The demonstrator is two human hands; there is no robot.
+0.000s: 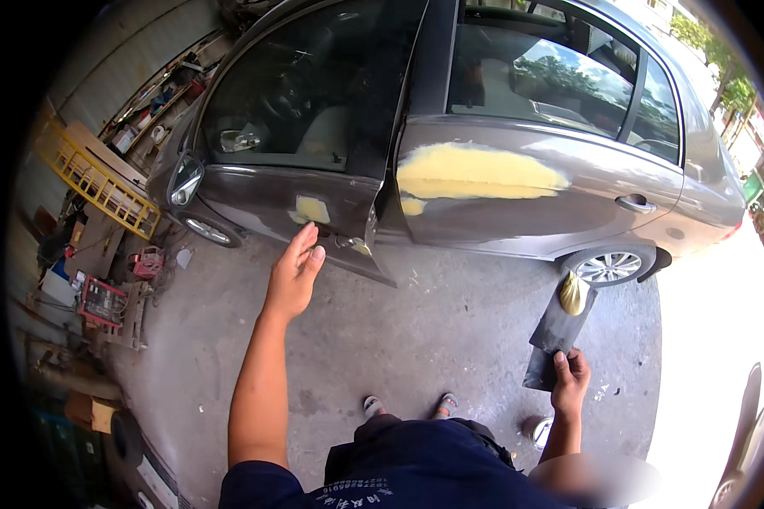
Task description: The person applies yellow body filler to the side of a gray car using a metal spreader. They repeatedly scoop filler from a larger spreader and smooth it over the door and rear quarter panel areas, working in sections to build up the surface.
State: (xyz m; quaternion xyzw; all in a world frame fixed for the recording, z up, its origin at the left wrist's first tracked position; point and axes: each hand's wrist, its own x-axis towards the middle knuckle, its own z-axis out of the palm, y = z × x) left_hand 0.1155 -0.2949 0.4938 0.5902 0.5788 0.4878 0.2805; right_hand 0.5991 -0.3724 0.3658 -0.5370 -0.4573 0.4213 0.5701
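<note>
My left hand is raised, fingers outstretched, near the dark gray front door, which stands slightly open and has a small pale yellow patch; whether it touches the door is unclear. My right hand grips a dark, flat spreading board by its lower part, with a lump of yellow-green putty on the upper end. A large pale yellow filler patch covers the upper part of the rear door, above the rear wheel.
Along the left wall are cluttered shelves, a yellow ladder, a red-framed machine and pallets. A round can stands on the concrete floor by my right arm. Another vehicle shows at the right edge.
</note>
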